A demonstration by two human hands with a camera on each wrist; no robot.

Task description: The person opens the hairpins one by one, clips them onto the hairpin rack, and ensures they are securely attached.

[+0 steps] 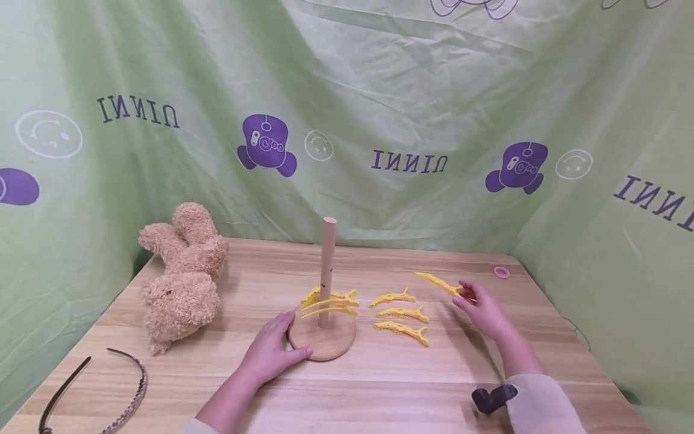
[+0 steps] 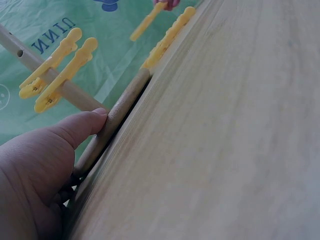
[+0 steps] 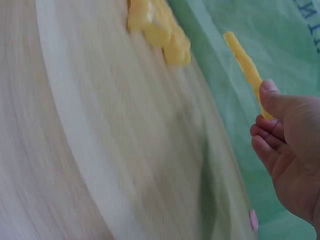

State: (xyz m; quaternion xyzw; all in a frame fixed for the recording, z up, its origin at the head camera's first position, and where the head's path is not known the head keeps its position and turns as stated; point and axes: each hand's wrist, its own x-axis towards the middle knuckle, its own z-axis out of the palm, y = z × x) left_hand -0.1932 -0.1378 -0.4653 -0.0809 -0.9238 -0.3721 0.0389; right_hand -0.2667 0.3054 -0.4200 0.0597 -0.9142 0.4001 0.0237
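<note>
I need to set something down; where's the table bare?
Widest: the tabletop in front, between the left forearm and black wrist device. A narrower strip runs along the green curtain, from the plush toy to the pink ring. It's crowded around the wooden stand, with the left hand at its base and three loose yellow hair clips beside it.

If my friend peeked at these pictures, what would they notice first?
Probably the fluffy tan stuffed toy on the left of the table. Next might come the wooden stand near the middle, held by the left hand, with yellow clips on its pole. Over to the right, the right hand pinches another yellow clip above the table.
</note>
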